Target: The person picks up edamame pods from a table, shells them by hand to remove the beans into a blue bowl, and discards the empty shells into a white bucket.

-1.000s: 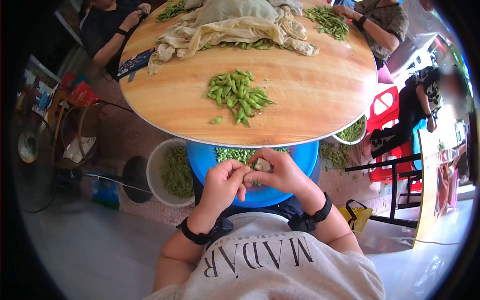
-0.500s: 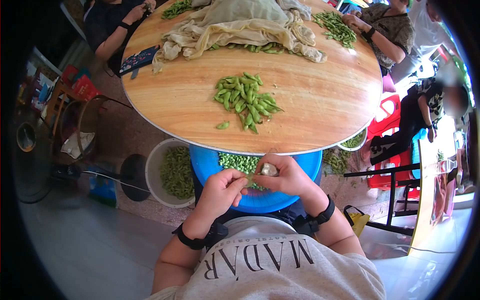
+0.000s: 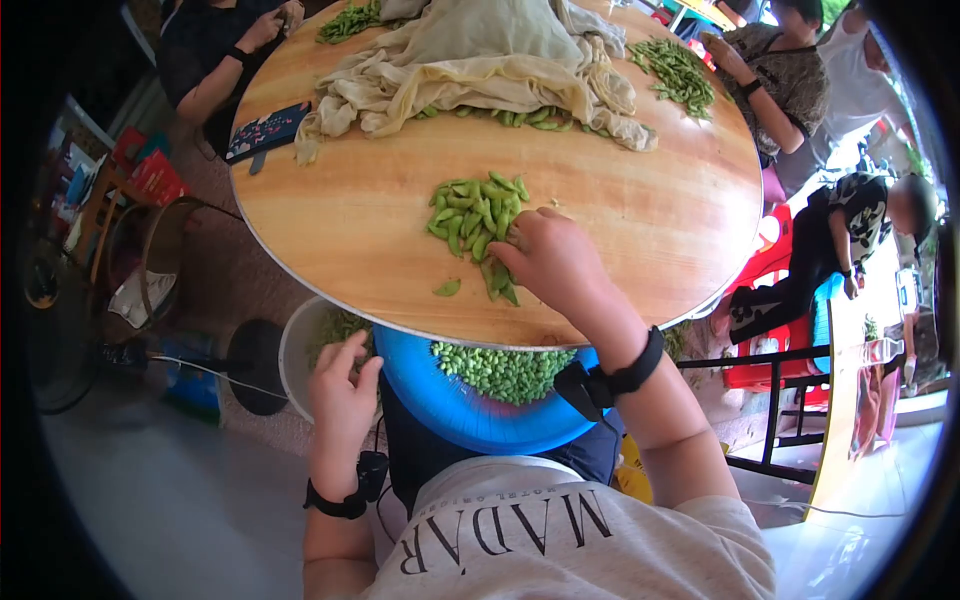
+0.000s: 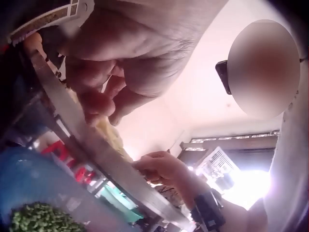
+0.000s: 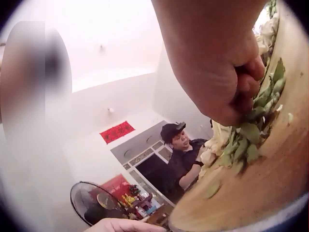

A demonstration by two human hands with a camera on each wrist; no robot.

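Observation:
A small heap of green edamame pods (image 3: 468,208) lies on the round wooden table (image 3: 350,225). My right hand (image 3: 556,262) is at the heap's right side, its fingers curled and pinching at a pod, as the right wrist view also shows; the fingertips are partly hidden. At the table's left, my left hand (image 3: 341,402) hangs over the white bucket (image 3: 292,352) of pods, fingers loosely bent and nothing visible in them. Shelled beans (image 3: 505,373) fill the middle of a blue basin (image 3: 430,425) on my lap, below the table edge.
A pale cloth (image 3: 470,85) covers a mound mid-table, pods showing under its edge. A dark patterned item (image 3: 268,132) lies at the left rim. Other people sit around the table, with another pod heap (image 3: 680,78) at the right. A fan (image 5: 96,203) stands off to the left.
My hands, together over the basin with a small pod between them, have parted. The right hand has moved forward onto the table's pod heap; the left has swung left over the bucket.

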